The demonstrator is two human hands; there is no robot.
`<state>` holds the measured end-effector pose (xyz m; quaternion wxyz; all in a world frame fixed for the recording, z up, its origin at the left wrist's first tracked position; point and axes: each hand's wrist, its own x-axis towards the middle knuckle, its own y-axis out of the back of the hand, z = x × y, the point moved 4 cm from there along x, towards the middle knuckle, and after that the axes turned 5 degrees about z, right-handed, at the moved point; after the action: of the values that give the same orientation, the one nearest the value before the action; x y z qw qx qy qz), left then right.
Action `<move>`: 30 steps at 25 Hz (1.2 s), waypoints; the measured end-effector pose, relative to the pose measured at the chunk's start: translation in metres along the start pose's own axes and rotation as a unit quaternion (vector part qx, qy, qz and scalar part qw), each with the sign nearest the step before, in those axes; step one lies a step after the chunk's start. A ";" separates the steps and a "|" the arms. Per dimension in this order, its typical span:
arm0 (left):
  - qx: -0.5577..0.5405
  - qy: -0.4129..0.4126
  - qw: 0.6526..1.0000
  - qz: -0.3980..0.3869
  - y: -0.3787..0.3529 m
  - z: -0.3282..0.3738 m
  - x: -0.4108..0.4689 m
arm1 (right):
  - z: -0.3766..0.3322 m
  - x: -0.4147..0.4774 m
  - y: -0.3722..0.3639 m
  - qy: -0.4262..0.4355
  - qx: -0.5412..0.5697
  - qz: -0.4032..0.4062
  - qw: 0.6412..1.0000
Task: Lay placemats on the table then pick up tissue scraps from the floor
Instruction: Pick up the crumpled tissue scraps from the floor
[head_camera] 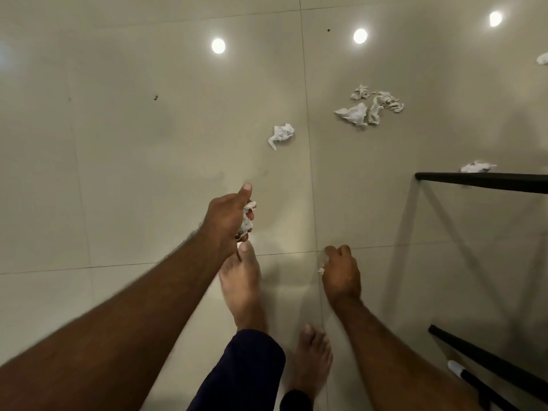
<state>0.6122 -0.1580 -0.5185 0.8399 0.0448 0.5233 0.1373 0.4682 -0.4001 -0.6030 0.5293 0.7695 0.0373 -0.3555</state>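
Observation:
I look straight down at a glossy beige tiled floor. My left hand (226, 216) is shut on a crumpled white tissue wad (247, 221), with the thumb sticking out. My right hand (341, 274) is curled shut low over the floor, and a tiny white tissue bit (321, 270) shows at its fingers. Ahead lies a single crumpled tissue scrap (281, 134). Farther right is a cluster of tissue scraps (369, 106). Another scrap (478, 167) lies by the table's edge, and one more scrap (543, 58) is at the far right border.
A glass table with a black frame (480, 180) fills the right side, its legs running down to the lower right. My bare feet (241, 289) stand on the tiles between my arms. Ceiling lights reflect as bright spots in the floor.

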 end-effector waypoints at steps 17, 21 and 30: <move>-0.027 0.006 1.000 -0.008 0.005 0.102 0.018 | -0.196 0.128 0.122 0.128 0.219 0.062 0.965; -0.039 0.006 0.999 0.000 0.001 0.108 0.041 | -0.234 0.174 0.106 0.230 -0.035 0.006 0.972; -0.041 0.024 0.999 0.001 -0.019 0.100 0.067 | -0.230 0.209 0.095 0.341 -0.155 0.037 0.926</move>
<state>0.7326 -0.1505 -0.5357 0.8282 0.0072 0.5370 0.1602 0.7817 -0.3147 -0.6073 0.6101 0.7535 0.2415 -0.0412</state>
